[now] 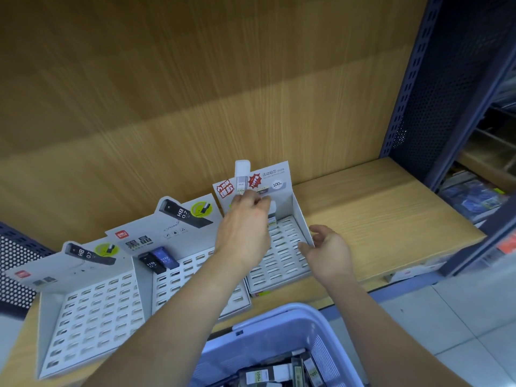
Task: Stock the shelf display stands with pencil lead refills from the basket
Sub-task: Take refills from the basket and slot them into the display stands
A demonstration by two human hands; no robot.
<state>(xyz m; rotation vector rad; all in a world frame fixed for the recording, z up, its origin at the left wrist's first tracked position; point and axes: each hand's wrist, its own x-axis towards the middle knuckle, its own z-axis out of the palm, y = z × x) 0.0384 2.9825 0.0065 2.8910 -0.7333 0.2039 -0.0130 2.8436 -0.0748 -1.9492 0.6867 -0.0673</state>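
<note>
White-capped lead refill (241,175) upright, pinched in the left hand (243,230) over the far end of the right display stand (300,216); possibly a second refill under the fingers, blurred; right hand (328,252) relaxed, holding nothing, just beside the stand's right wall; stand sits on the wooden shelf (377,213); blue basket (279,317) near, refills inside.

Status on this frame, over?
Left hand pinching white-capped refill over rightmost stand. Right hand open beside it. Nothing blocking the slots.
</note>
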